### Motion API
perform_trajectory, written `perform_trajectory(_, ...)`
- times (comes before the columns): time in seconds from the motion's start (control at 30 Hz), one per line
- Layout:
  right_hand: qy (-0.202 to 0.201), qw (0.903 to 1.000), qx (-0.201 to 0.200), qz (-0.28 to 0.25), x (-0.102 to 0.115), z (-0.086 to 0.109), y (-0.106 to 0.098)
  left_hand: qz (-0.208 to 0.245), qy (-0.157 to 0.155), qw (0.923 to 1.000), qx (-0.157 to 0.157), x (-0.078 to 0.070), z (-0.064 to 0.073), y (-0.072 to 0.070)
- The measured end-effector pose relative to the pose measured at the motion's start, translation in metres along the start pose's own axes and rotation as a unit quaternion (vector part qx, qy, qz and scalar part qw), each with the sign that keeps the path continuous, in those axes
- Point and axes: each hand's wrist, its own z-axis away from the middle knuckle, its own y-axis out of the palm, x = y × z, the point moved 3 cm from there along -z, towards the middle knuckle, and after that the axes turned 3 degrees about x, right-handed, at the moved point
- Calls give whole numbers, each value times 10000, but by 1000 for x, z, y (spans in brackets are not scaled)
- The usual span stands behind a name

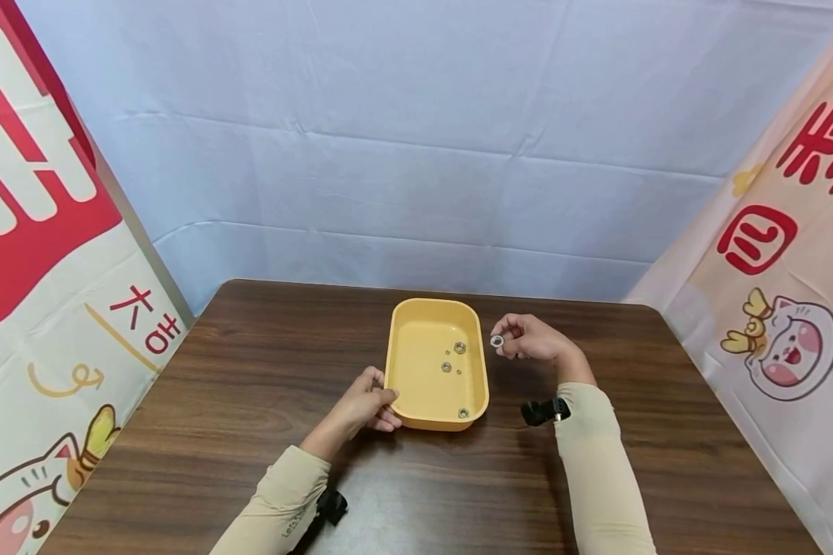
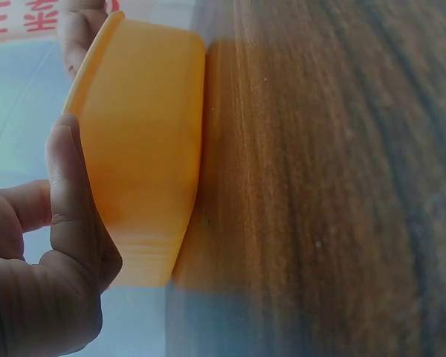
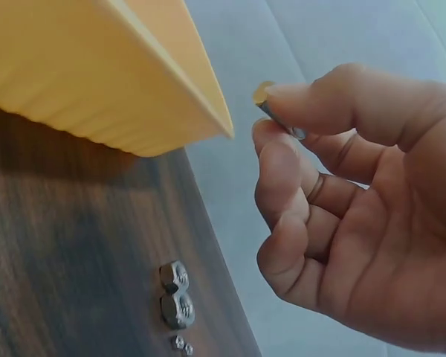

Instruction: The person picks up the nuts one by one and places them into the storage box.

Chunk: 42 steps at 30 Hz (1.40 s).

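Note:
A yellow rectangular tray (image 1: 425, 385) stands on the wooden table with several metal nuts of mixed sizes inside, among them a nut (image 1: 460, 348) near its right wall. My left hand (image 1: 364, 402) grips the tray at its front left corner, thumb over the rim and fingers against the outer wall. Just right of the tray, above the table, my right hand (image 1: 527, 338) pinches a hex nut (image 1: 497, 341) between thumb and index finger. In the right wrist view the held nut (image 3: 279, 119) is seen edge-on, close to the tray's rim.
Two larger nuts (image 3: 177, 296) and two tiny nuts (image 3: 181, 344) lie on the table beside the tray in the right wrist view. The dark wooden table (image 1: 264, 432) ends at a pale cloth backdrop (image 1: 403, 177). Printed banners (image 1: 791, 324) hang on both sides.

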Motion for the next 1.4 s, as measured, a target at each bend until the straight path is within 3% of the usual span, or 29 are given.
perform_trajectory(0.67,0,9996,217,-180,31,-24,10,-11,-1,10000,-21,-1,1,1)
perform_trajectory(0.97,23,9987,439,-257,50,-37,18,5,10,9999,-160,18,-14,-7)
perform_trajectory(1.4,817,9951,544,-124,53,-65,37,47,90,9997,-227,20,-13,-6)
